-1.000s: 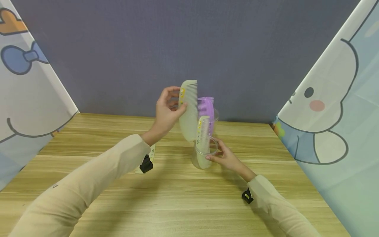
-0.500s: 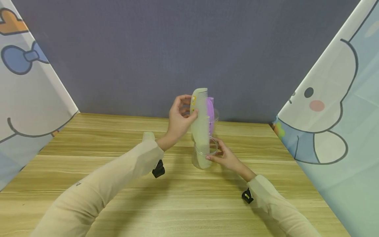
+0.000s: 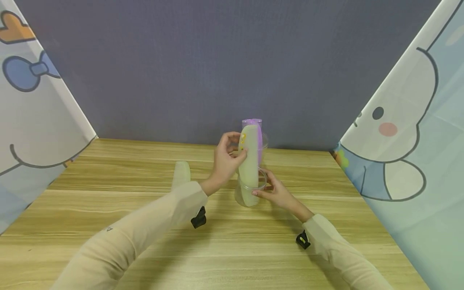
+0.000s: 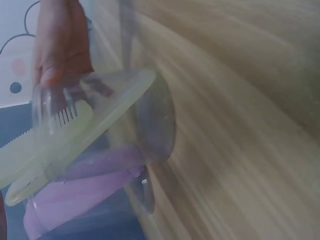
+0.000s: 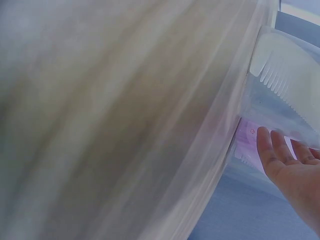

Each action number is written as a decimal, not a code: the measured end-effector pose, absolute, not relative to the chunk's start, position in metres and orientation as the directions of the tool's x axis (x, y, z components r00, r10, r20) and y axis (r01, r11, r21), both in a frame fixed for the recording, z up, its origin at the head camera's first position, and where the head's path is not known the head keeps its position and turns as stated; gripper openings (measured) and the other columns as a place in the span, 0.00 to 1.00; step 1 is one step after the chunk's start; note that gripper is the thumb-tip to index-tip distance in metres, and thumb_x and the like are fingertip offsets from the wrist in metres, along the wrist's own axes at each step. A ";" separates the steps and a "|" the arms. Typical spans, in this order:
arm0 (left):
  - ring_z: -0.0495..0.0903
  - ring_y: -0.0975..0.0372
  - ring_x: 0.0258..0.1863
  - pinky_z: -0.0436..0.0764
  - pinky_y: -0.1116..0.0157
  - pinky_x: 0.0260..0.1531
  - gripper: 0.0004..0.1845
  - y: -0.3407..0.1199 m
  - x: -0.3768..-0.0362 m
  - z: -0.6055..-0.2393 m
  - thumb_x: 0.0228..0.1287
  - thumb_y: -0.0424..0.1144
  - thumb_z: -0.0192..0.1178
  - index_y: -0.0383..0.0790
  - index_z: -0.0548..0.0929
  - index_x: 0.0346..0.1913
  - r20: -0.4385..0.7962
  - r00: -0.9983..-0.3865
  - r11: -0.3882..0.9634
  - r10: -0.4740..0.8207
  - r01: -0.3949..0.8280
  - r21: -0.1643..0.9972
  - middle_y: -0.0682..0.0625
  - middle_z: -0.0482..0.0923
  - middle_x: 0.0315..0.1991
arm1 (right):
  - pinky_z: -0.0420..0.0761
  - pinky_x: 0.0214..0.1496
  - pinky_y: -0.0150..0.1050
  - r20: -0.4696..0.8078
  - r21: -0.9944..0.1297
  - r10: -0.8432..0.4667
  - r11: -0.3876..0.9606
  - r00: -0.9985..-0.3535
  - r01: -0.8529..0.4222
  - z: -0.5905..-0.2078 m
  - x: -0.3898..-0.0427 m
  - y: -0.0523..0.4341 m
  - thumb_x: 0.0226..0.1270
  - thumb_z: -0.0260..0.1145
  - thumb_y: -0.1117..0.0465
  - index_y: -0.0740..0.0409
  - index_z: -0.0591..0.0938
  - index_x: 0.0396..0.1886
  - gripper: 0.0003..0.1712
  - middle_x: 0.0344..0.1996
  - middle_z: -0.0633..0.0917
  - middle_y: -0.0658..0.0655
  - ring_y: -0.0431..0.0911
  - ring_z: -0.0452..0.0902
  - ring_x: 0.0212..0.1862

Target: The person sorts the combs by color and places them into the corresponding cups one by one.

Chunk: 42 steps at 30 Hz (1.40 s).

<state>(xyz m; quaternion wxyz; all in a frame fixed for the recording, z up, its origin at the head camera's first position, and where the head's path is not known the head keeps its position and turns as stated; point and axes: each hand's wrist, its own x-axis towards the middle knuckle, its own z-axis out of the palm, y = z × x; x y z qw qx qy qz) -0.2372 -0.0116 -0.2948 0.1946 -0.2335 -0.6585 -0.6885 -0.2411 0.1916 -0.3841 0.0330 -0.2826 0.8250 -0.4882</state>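
Pale green plastic fills the middle of my head view: a wide comb (image 3: 248, 161) stands upright with its lower end down inside the clear cup (image 3: 248, 192). My left grip (image 3: 226, 159) is clamped on that comb, thumb and fingertips pinching its upper edge beside the yellow print. My right grip (image 3: 277, 192) is wrapped round the cup's right side, fingers curled against the wall just under the rim, holding it on the wooden counter (image 3: 108, 189). That cup stands toward the counter's far edge, near its middle. Just behind it is a second clear cup (image 3: 264, 141) with a purple comb (image 3: 256, 133) upright in it, the green comb overlapping it from the front. On the left wrist view the green comb (image 4: 75, 135) lies inside the cup with its teeth showing through the clear wall, though the picture is blurred.
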 end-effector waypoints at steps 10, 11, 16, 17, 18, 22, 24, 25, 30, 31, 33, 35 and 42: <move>0.79 0.46 0.39 0.83 0.61 0.36 0.23 -0.007 -0.243 -0.320 0.55 0.22 0.57 0.28 0.65 0.54 0.537 -0.841 -0.029 0.064 0.537 0.843 0.34 0.72 0.46 | 0.73 0.54 0.53 0.218 -0.831 -0.496 0.357 -0.841 -0.426 -0.386 -0.243 0.193 0.57 0.66 0.62 0.52 0.55 0.68 0.42 0.63 0.65 0.63 0.61 0.66 0.59; 0.80 0.47 0.39 0.83 0.62 0.36 0.23 -0.006 -0.246 -0.324 0.55 0.22 0.58 0.29 0.65 0.54 0.542 -0.838 -0.022 0.063 0.542 0.840 0.35 0.72 0.46 | 0.73 0.54 0.53 0.217 -0.831 -0.496 0.357 -0.841 -0.426 -0.386 -0.243 0.193 0.57 0.66 0.62 0.52 0.55 0.68 0.42 0.63 0.65 0.63 0.60 0.66 0.59; 0.80 0.52 0.38 0.83 0.65 0.33 0.24 -0.004 -0.255 -0.338 0.53 0.23 0.60 0.32 0.67 0.53 0.563 -0.825 0.013 0.053 0.564 0.826 0.38 0.74 0.44 | 0.73 0.54 0.53 0.221 -0.833 -0.490 0.354 -0.843 -0.425 -0.386 -0.243 0.192 0.57 0.66 0.62 0.52 0.55 0.68 0.42 0.63 0.66 0.63 0.60 0.66 0.60; 0.80 0.51 0.38 0.83 0.64 0.32 0.24 -0.004 -0.255 -0.339 0.53 0.23 0.60 0.32 0.67 0.53 0.559 -0.827 0.017 0.056 0.561 0.828 0.38 0.74 0.44 | 0.73 0.54 0.53 0.222 -0.834 -0.491 0.352 -0.843 -0.425 -0.386 -0.243 0.192 0.57 0.66 0.62 0.52 0.55 0.68 0.42 0.63 0.66 0.63 0.60 0.66 0.60; 0.80 0.51 0.38 0.83 0.64 0.32 0.24 -0.005 -0.255 -0.340 0.53 0.23 0.60 0.32 0.67 0.53 0.552 -0.832 0.021 0.058 0.554 0.832 0.37 0.74 0.44 | 0.73 0.54 0.53 0.223 -0.835 -0.490 0.350 -0.843 -0.424 -0.386 -0.243 0.192 0.57 0.66 0.63 0.52 0.55 0.68 0.42 0.63 0.66 0.63 0.60 0.66 0.60; 0.79 0.49 0.41 0.83 0.64 0.34 0.25 -0.006 -0.254 -0.342 0.53 0.23 0.61 0.33 0.68 0.54 0.506 -0.859 0.039 0.075 0.510 0.859 0.37 0.74 0.46 | 0.72 0.54 0.53 0.220 -0.836 -0.492 0.350 -0.842 -0.423 -0.387 -0.244 0.192 0.57 0.66 0.63 0.53 0.55 0.68 0.43 0.63 0.66 0.63 0.60 0.66 0.60; 0.78 0.48 0.42 0.83 0.64 0.35 0.25 -0.007 -0.253 -0.340 0.52 0.23 0.61 0.32 0.67 0.55 0.485 -0.871 0.044 0.082 0.489 0.871 0.36 0.74 0.46 | 0.73 0.54 0.53 0.220 -0.835 -0.493 0.351 -0.842 -0.424 -0.387 -0.244 0.192 0.57 0.66 0.63 0.53 0.55 0.68 0.43 0.63 0.65 0.63 0.60 0.66 0.60; 0.78 0.47 0.42 0.83 0.63 0.35 0.25 -0.008 -0.250 -0.337 0.52 0.22 0.60 0.30 0.67 0.54 0.483 -0.871 0.051 0.084 0.488 0.871 0.35 0.74 0.46 | 0.73 0.54 0.53 0.220 -0.835 -0.494 0.350 -0.841 -0.424 -0.386 -0.243 0.192 0.57 0.66 0.63 0.53 0.55 0.68 0.42 0.63 0.65 0.63 0.60 0.66 0.60; 0.76 0.44 0.43 0.83 0.61 0.37 0.24 -0.011 -0.236 -0.322 0.52 0.21 0.59 0.25 0.66 0.54 0.477 -0.873 0.080 0.102 0.485 0.871 0.32 0.73 0.47 | 0.73 0.54 0.53 0.226 -0.835 -0.491 0.347 -0.842 -0.427 -0.386 -0.243 0.191 0.57 0.67 0.63 0.54 0.56 0.68 0.42 0.63 0.65 0.65 0.62 0.65 0.60; 0.76 0.44 0.43 0.82 0.60 0.37 0.24 -0.012 -0.233 -0.319 0.53 0.21 0.59 0.25 0.66 0.54 0.478 -0.872 0.089 0.103 0.487 0.869 0.32 0.72 0.47 | 0.74 0.54 0.53 0.226 -0.836 -0.487 0.346 -0.843 -0.425 -0.386 -0.243 0.191 0.57 0.67 0.63 0.55 0.56 0.68 0.42 0.62 0.66 0.66 0.62 0.65 0.60; 0.76 0.44 0.44 0.82 0.59 0.38 0.25 -0.012 -0.232 -0.318 0.53 0.21 0.59 0.25 0.67 0.55 0.471 -0.876 0.100 0.103 0.481 0.871 0.32 0.72 0.47 | 0.74 0.54 0.53 0.227 -0.838 -0.483 0.345 -0.846 -0.423 -0.386 -0.243 0.191 0.56 0.67 0.63 0.55 0.57 0.67 0.42 0.62 0.66 0.66 0.62 0.65 0.60; 0.75 0.44 0.44 0.82 0.58 0.39 0.25 -0.013 -0.230 -0.316 0.53 0.20 0.58 0.25 0.67 0.55 0.473 -0.876 0.114 0.097 0.482 0.869 0.32 0.72 0.47 | 0.74 0.54 0.53 0.228 -0.839 -0.480 0.345 -0.847 -0.421 -0.386 -0.243 0.191 0.56 0.67 0.63 0.56 0.57 0.67 0.41 0.62 0.67 0.67 0.62 0.65 0.61; 0.74 0.42 0.44 0.80 0.52 0.40 0.26 -0.013 -0.232 -0.319 0.53 0.19 0.57 0.24 0.66 0.57 0.484 -0.869 0.145 0.104 0.495 0.857 0.31 0.69 0.49 | 0.74 0.54 0.54 0.228 -0.842 -0.486 0.337 -0.844 -0.422 -0.387 -0.244 0.192 0.57 0.67 0.63 0.55 0.57 0.67 0.41 0.62 0.66 0.66 0.62 0.65 0.61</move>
